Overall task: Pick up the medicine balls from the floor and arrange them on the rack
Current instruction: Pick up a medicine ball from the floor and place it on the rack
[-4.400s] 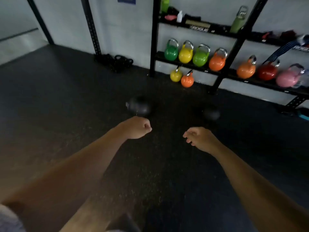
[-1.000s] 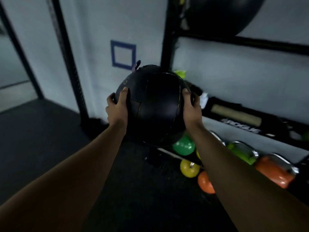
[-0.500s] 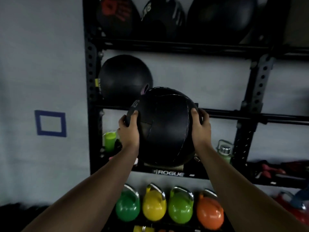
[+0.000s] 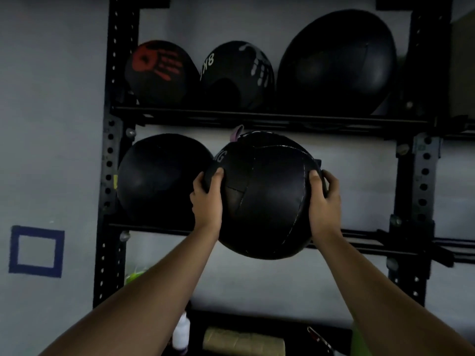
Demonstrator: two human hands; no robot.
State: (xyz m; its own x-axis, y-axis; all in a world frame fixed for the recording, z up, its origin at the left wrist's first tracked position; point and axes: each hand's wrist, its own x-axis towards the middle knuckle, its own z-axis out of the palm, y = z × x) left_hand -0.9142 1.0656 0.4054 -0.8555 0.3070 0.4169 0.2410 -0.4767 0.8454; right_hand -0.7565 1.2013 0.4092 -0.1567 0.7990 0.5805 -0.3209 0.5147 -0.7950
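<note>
With the stitched black medicine ball (image 4: 262,199) clamped between both palms, it sits raised in front of the middle shelf (image 4: 385,244) of the black rack (image 4: 109,176), just right of a plain black ball (image 4: 159,178) already resting there; can't tell if the two touch or if its underside is on the rails yet. Left hand (image 4: 207,201) wraps the left flank, thumb on the front panel, fingers curled behind; right hand (image 4: 323,201) mirrors it on the right flank. Both hands are closed around the ball, nothing else held. Top shelf holds three more: red-handprint ball (image 4: 159,73), white-handprint ball (image 4: 237,75), large plain ball (image 4: 336,62). Handling guess: heavy, leather-like skin, slightly soft shell that gives under the thumbs, fairly grippy at the seams. Best held at opposite sides on or below the equator, as here. Main risk I'd expect: rolling off the open rails, so seat it against its neighbour.
</note>
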